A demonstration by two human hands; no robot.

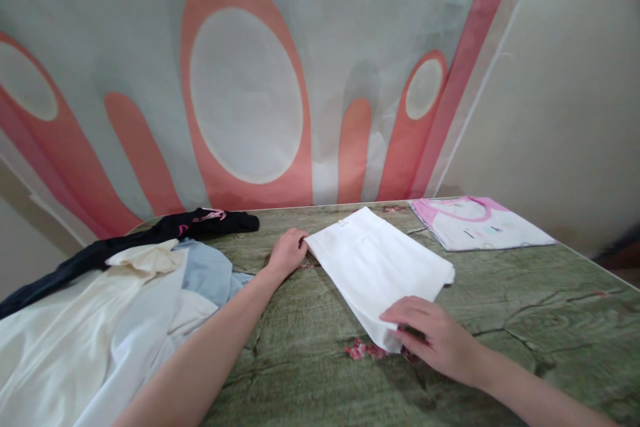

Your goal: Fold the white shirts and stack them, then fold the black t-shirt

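One white cloth (pixel 376 263); left hand (pixel 289 253) at corner; right hand (pixel 436 339) pinching edge.

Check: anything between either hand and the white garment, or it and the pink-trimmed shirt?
Nothing visible. Left hand touches the white garment, right hand holds its near end; tabletop shows between it and the pink-trimmed shirt.

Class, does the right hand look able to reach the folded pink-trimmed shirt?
Probably yes: nothing visible blocks the right hand from the shirt, though it would need to release the white cloth.
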